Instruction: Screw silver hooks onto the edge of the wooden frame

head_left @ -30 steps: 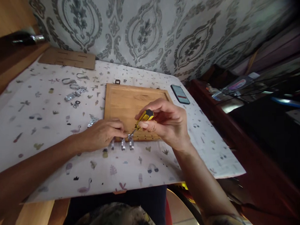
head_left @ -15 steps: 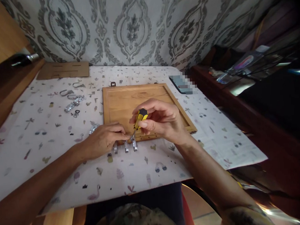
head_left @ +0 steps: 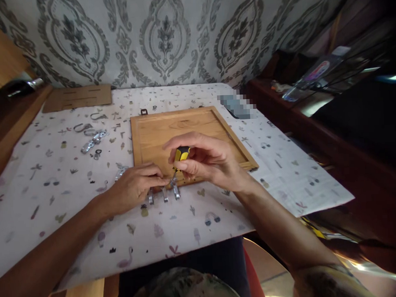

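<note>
A yellow and black screwdriver is pinched between the thumb and fingers of my right hand. Its shaft points down at a metal clasp on the near edge of a framed wooden panel. My left hand is closed low at the same edge, thumb and forefinger pressed against that clasp beside the screwdriver tip. Two more metal clasps stick out from the edge to the left. Another metal piece lies partly hidden behind my left hand. The screw itself is too small to make out.
Loose metal latch parts lie on the patterned tablecloth at left. A cardboard piece lies at the back left, a blurred-out phone at the back right. A plastic bottle rests on the dark furniture beyond.
The view has shifted slightly. My right hand has turned a little on the screwdriver, with its forefinger reaching further over the handle. My left hand stays at the clasp.
</note>
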`<state>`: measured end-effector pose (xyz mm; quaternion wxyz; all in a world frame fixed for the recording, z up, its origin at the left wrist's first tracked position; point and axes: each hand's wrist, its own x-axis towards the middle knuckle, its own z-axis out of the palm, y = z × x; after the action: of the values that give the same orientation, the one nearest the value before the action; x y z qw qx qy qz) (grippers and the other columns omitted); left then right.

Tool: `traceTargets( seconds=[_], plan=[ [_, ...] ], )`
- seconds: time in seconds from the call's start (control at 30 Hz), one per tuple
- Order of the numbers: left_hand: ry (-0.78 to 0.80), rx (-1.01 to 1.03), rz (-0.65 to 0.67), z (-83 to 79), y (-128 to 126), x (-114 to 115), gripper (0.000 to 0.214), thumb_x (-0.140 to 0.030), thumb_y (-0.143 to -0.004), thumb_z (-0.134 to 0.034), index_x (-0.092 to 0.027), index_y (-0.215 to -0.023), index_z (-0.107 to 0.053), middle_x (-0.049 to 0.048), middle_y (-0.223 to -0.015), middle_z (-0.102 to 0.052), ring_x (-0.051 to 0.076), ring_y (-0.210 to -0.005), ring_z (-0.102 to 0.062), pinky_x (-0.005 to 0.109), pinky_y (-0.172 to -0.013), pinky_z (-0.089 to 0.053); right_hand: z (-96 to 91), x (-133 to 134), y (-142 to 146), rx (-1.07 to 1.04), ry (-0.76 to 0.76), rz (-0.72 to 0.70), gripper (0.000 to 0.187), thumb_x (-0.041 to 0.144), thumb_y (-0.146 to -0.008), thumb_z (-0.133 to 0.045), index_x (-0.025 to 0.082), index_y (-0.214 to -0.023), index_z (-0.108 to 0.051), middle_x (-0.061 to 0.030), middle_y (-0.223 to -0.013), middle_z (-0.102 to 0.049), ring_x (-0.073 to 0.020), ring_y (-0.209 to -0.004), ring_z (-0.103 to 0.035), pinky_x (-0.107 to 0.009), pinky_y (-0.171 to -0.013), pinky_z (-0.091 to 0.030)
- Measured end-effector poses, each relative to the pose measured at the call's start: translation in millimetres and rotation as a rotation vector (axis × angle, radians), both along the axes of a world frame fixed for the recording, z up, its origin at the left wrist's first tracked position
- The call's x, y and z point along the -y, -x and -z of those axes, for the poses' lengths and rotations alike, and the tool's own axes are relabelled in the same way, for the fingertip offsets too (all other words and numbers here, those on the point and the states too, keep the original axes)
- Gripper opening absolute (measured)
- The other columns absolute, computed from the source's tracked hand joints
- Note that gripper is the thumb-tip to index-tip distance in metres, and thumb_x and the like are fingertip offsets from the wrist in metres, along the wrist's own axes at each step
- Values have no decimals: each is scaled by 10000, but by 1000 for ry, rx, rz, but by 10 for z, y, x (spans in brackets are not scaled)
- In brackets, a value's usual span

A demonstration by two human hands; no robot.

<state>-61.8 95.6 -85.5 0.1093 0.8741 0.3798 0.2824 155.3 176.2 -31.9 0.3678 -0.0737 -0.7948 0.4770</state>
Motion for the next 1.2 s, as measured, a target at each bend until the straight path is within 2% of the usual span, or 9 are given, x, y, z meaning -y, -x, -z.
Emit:
traceTargets(
  seconds=[0.1, 0.2, 0.33, 0.53, 0.67, 0.83, 1.0, 1.2],
  plan=[
    [-22, -2, -1, 7, 5, 4, 370, -68, -997, -432, -195, -1060, -774, 90, -1008, -742, 194, -900, -705, 326, -766, -618, 35, 33, 48, -70, 94, 23, 267, 333, -885, -772, 195, -1091, -672, 11, -900, -619, -41, -561, -516, -158, -474, -487],
    [-21, -6, -2, 14, 12, 9, 375, -49, -981, -437, -202, -1089, -762, 83, -1014, -741, 197, -910, -702, 331, -767, -621, 58, 52, 79, -108, 66, 78, 267, 334, -854, -803, 192, -1020, -651, 6, -928, -617, -51, -631, -550, -149, -506, -488],
    [-24, -17, -1, 28, 17, 8, 356, -45, -980, -460, -202, -1110, -753, 72, -1020, -742, 186, -925, -700, 323, -796, -623, 11, 31, 33, -54, 22, 25, 236, 254, -886, -765, 184, -1055, -616, 4, -914, -627, -64, -674, -576, -149, -536, -509],
    [40, 5, 1, 19, 9, 9, 352, -56, -986, -486, -227, -1154, -744, 72, -1039, -736, 190, -1002, -691, 351, -880, -615, -71, -7, -50, 22, 72, -146, 307, 209, -956, -668, 206, -1259, -615, 5, -973, -639, -56, -678, -609, -175, -594, -556],
    [26, 6, 3, 12, 5, 10, 349, -61, -992, -477, -227, -1137, -748, 70, -1024, -734, 186, -988, -694, 336, -858, -616, -29, 3, -11, -27, 104, -62, 248, 237, -919, -727, 182, -1142, -633, 11, -951, -637, -37, -624, -575, -151, -550, -533],
    [-46, -18, 6, 28, 5, -1, 344, -50, -991, -456, -197, -1081, -754, 74, -998, -738, 190, -933, -699, 323, -798, -619, 5, 20, 25, -55, 46, 31, 297, 310, -867, -792, 175, -1056, -606, 14, -917, -622, -38, -627, -540, -147, -546, -507],
    [-26, -9, 13, 39, 16, -7, 329, -11, -962, -486, -158, -1080, -757, 89, -1007, -738, 206, -932, -703, 334, -784, -615, -51, 18, -19, -15, 42, -13, 239, 277, -913, -740, 159, -1048, -583, 16, -870, -600, -45, -636, -542, -153, -551, -481],
    [7, 26, 5, 68, 29, -15, 383, 3, -957, -463, -186, -1090, -768, 87, -1033, -742, 197, -955, -707, 334, -813, -619, -41, 30, -6, -40, 98, -63, 208, 219, -932, -708, 160, -1072, -566, 18, -894, -599, -37, -655, -561, -152, -595, -501]
  ],
)
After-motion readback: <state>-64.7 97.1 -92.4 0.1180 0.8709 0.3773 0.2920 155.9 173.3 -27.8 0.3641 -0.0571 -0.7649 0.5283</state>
